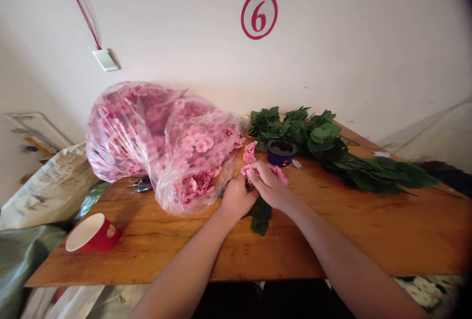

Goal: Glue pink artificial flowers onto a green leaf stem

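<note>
light: soft, moderate | glare: plastic bag (162, 147) | shadow: beside wall switch (106, 59) | edges: stretched, upper-right corner dark

bare forearms (195, 247) extended forward, left hand (239, 198) curled, right hand (268, 184) pinching close beside

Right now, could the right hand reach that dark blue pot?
Probably yes: the dark blue pot stands just beyond the right hand, with only pink blossoms partly between, though it's busy at the left hand.

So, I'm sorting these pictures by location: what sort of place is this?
Probably a small workshop for artificial flowers: pink blossoms fill a clear bag, leafy green stems lie on the wooden table, and a circled red 6 marks the wall.
</note>
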The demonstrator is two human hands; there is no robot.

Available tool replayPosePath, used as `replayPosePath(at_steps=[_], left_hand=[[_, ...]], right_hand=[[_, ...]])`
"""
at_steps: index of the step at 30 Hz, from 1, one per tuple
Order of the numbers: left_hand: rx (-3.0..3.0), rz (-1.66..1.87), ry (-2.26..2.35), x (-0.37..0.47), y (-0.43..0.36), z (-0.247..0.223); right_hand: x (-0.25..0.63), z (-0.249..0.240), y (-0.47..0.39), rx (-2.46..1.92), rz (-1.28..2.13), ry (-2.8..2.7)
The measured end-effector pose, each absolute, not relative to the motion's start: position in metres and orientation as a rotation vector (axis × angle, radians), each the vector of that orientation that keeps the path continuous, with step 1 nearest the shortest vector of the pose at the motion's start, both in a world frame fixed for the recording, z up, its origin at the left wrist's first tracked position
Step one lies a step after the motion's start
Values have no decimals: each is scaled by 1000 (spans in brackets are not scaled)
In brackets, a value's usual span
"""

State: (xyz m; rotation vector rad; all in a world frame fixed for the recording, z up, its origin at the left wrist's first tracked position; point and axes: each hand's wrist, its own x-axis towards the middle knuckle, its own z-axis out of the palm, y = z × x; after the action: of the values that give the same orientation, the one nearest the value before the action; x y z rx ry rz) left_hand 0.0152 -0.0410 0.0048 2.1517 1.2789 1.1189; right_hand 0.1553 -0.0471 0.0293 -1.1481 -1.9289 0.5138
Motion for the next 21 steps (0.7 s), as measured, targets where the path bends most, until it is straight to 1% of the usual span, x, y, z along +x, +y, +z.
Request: replayPosePath(at_steps=[6,12,17,21], left_hand=[[2220,1067,1206,13,-39,3],[2311,921,1223,11,-38,4],[2344,798,1262,11,-33,4],[2342,794,1210,11,-32,5]], right_hand=[[154,24,-46,-1076,495,-1995],[158,22,-45,-1080,544,-2060],[155,15,-44,-1055,473,-2074],[151,12,-43,-1043,416,-2055]])
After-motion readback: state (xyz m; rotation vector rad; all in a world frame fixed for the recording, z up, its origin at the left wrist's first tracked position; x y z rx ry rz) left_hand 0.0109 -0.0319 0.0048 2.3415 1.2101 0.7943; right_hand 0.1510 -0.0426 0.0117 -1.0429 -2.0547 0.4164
